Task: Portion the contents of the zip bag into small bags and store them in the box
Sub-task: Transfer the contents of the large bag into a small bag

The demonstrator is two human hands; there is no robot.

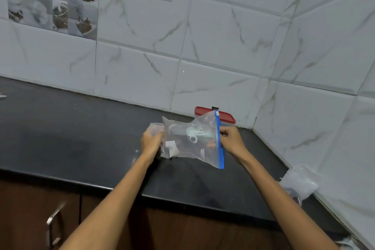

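Hands hold the clear plastic zip bag with blue seal strip (190,140) above the black tabletop (81,138): left hand (151,141) grips its closed end, right hand (231,140) pinches the seal. Advice: part the seal evenly, keeping the mouth upward. Red-lidded box (225,116) stands just behind, far right.

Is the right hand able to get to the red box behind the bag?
Probably yes. The right hand pinches the zip bag just in front of the red-lidded box; only the bag lies between.
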